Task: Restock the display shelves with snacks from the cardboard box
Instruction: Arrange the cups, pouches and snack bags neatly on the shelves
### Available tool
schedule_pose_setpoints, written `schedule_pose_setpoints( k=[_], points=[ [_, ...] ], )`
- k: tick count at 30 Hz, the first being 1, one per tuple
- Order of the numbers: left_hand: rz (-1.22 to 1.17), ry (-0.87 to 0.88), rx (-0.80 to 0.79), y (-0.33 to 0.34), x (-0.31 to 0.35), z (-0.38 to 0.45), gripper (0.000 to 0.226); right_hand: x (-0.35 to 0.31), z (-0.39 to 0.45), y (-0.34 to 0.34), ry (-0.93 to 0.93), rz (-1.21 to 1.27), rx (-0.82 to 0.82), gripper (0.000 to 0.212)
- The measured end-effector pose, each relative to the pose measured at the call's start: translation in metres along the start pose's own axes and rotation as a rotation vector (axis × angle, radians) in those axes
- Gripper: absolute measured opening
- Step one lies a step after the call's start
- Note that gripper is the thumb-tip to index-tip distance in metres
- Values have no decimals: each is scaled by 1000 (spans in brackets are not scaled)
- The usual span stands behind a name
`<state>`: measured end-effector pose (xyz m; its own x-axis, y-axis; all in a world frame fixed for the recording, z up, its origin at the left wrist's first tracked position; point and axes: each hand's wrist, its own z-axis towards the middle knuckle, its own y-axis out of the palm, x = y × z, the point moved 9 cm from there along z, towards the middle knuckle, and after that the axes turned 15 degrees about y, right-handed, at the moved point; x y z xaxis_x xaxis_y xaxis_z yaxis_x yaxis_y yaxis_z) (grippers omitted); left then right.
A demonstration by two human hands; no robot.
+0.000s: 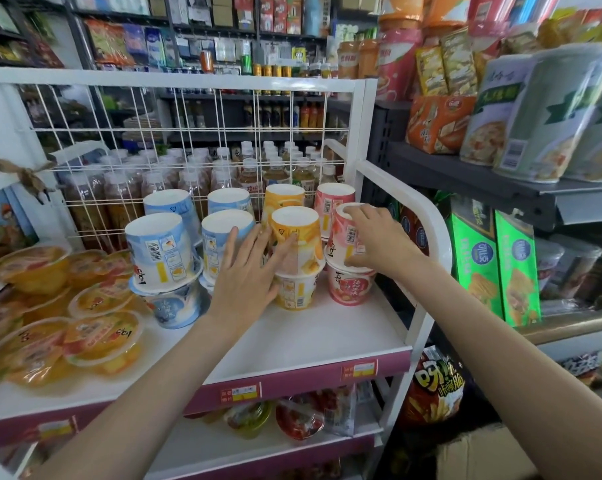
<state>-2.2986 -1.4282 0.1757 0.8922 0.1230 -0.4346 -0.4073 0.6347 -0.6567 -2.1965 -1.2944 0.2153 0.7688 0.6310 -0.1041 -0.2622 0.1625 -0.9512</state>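
Snack cups stand in stacked pairs on the white display shelf (313,337), the upper ones upside down. My right hand (375,240) grips the inverted pink cup (344,237), which sits on an upright pink cup (348,287). My left hand (247,268) lies with straight fingers against the inverted yellow cup (297,237) and the blue cup (220,233) beside it. A corner of the cardboard box (479,455) shows at the bottom right.
Clear fruit jelly cups (98,341) fill the shelf's left side. A white wire grid (195,140) backs the shelf, with bottled drinks behind it. A white side rail (424,216) borders the right edge. Grey shelves with boxed snacks (500,268) stand further right.
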Motion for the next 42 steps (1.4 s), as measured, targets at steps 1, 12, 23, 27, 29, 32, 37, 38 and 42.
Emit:
schedule_pose_setpoints(
  k=[1, 12, 23, 27, 29, 32, 37, 38, 42],
  points=[
    [2, -15, 17, -4, -1, -1, 86, -6, -3, -8, -20, 57, 55, 87],
    [-53, -373, -19, -32, -72, -106, 72, -121, -48, 10, -306, 243, 391, 86],
    [-336, -340, -15, -31, -118, -158, 67, -168, -64, 20, -136, 188, 406, 94],
    [-302, -387, -275, -31, -149, -207, 63, -232, -102, 35, -195, 513, 79, 73],
    [-340, -392, -446, -24, -165, -239, 71, -270, -120, 64, -225, 548, -133, 67],
    [-510, -376, -605, -14, -180, -264, 86, -303, -127, 92, -176, 615, -253, 64],
    [-688, -341, -540, -13, -185, -253, 88, -313, -121, 99, -22, 684, -237, 59],
    [-713, -343, -509, -15, -185, -252, 85, -307, -121, 100, -3, 651, -241, 56],
    [-783, -396, -431, -20, -185, -253, 69, -242, -119, 102, 139, 517, -246, 38]
  ],
)
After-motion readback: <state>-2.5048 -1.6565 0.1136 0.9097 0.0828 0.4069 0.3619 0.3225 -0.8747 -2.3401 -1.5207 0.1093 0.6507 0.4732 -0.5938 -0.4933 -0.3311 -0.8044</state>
